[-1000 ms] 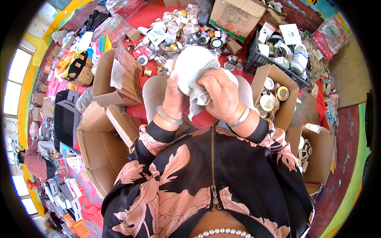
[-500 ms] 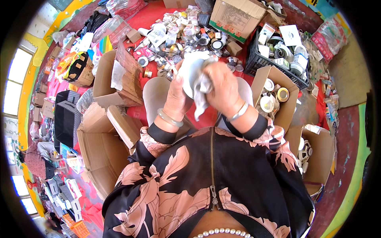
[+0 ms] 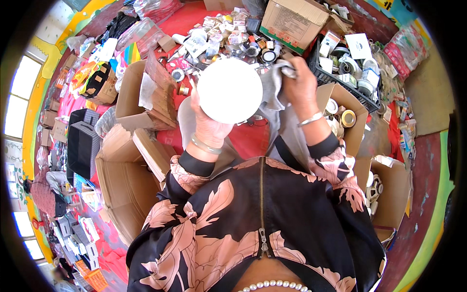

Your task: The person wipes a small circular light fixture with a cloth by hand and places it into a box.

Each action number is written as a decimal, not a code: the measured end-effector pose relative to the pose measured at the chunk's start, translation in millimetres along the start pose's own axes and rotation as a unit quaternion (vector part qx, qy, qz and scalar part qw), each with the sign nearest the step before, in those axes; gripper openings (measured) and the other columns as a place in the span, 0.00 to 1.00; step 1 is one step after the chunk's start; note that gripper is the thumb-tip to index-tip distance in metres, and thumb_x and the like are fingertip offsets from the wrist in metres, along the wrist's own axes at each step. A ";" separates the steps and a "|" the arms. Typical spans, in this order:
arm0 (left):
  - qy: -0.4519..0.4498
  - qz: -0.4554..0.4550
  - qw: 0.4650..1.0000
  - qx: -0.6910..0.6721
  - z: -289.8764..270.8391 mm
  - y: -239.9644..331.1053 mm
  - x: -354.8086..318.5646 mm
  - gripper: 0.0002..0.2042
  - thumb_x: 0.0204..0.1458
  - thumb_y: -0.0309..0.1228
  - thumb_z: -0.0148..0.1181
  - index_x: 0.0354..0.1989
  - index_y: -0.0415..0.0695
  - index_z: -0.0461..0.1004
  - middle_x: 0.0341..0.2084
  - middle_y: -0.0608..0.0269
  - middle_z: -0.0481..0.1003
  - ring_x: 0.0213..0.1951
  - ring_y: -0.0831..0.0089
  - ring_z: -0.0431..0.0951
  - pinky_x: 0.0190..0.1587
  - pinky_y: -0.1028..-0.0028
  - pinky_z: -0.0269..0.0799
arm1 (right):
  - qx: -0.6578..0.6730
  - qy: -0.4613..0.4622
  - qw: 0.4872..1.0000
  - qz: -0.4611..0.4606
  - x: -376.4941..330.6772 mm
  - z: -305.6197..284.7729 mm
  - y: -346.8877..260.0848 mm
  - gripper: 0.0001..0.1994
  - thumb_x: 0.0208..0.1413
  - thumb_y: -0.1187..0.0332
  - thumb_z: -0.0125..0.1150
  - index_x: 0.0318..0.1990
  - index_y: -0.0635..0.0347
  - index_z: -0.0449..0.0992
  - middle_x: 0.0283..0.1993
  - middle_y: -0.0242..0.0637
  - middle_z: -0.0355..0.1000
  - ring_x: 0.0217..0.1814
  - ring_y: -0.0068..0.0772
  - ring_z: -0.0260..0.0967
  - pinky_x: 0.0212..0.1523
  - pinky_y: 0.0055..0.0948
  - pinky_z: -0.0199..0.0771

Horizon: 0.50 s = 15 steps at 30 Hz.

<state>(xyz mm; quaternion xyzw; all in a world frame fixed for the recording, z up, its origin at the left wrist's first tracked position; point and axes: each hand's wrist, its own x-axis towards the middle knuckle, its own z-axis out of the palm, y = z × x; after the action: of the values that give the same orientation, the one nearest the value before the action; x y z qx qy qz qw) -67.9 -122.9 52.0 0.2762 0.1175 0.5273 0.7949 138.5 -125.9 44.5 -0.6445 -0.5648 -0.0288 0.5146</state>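
A round white lamp (image 3: 230, 91), smooth and disc-shaped, faces up in front of my chest. My left hand (image 3: 210, 125) grips it from below and along its left edge, most of the fingers hidden behind it. To its right, my right hand (image 3: 298, 86) is closed on a crumpled grey cloth (image 3: 273, 88), which hangs down beside the disc's right edge. Whether the cloth touches the lamp I cannot tell.
Beyond my hands lies a heap of small lamps and boxes (image 3: 228, 39) on red cloth. A black crate (image 3: 331, 78) of fixtures and a carton (image 3: 352, 129) with round lamps stand at right. Open cartons (image 3: 126, 180) stand at left; a person (image 3: 47, 194) sits farther off.
The lamp has turned from tilted to face up and shows its full round front. My right hand has moved right with the cloth, away from the lamp's middle.
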 end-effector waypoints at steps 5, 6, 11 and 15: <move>0.001 0.010 0.999 -0.050 -3.3 6.0 6.1 0.41 0.43 0.65 0.52 0.61 0.51 0.59 0.57 0.59 0.64 0.57 0.57 0.65 0.57 0.54 0.64 | 0.278 0.021 0.947 0.159 7.5 -31.8 19.7 0.10 0.49 0.81 0.52 0.39 0.62 0.72 0.31 0.28 0.71 0.35 0.19 0.66 0.37 0.20 0.68; 0.004 0.013 0.999 -0.052 -0.9 4.9 6.2 0.41 0.43 0.65 0.52 0.61 0.51 0.59 0.57 0.59 0.64 0.57 0.57 0.65 0.57 0.54 0.64 | 0.303 0.017 0.942 0.146 11.4 -37.3 8.4 0.11 0.49 0.83 0.51 0.39 0.63 0.72 0.33 0.29 0.71 0.36 0.20 0.67 0.39 0.19 0.68; -0.034 -0.015 0.999 0.032 9.6 -6.4 7.7 0.41 0.43 0.65 0.53 0.61 0.49 0.59 0.56 0.59 0.64 0.56 0.59 0.66 0.57 0.57 0.63 | 0.257 -0.035 0.961 -0.100 23.5 -42.1 -55.6 0.16 0.43 0.87 0.52 0.41 0.62 0.72 0.37 0.36 0.72 0.42 0.28 0.70 0.44 0.23 0.69; -0.072 -0.006 0.992 0.106 19.4 -15.8 5.5 0.38 0.46 0.61 0.53 0.61 0.50 0.57 0.56 0.63 0.65 0.57 0.65 0.64 0.60 0.61 0.58 | 0.090 -0.019 0.957 -0.277 16.8 -7.4 -88.8 0.12 0.39 0.79 0.57 0.34 0.59 0.71 0.32 0.43 0.70 0.37 0.49 0.69 0.38 0.37 0.71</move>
<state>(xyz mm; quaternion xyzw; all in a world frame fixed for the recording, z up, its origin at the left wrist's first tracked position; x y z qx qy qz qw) -44.1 -128.7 59.6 0.3954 0.1173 0.4859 0.7706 81.3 -134.2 114.4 -0.4144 -0.7309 -0.1066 0.5317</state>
